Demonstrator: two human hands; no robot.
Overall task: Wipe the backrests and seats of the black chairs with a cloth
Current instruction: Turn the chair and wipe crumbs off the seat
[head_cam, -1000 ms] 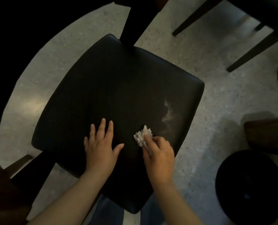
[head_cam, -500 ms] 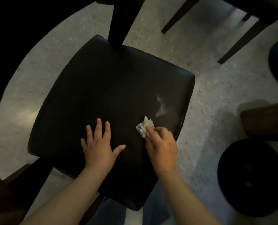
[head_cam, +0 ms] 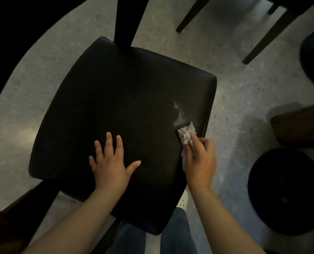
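Black chair seat (head_cam: 123, 110), wipe under way: left hand (head_cam: 110, 162) flat and spread on it, right hand (head_cam: 198, 158) gripping crumpled white cloth (head_cam: 186, 133) just below remaining pale dusty smear (head_cam: 179, 114); backrest out of view, other chairs evidently pending.

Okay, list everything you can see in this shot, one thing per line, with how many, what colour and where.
chair seat: one, black, centre, under both hands
cloth: one, white, crumpled, near the seat's right edge
smear: one, whitish, on the seat just beyond the cloth
chair legs: several, dark, top right
round object: one, black, lower right
floor: speckled grey, all around
left hand: one, flat on the seat, fingers spread
right hand: one, grips the cloth
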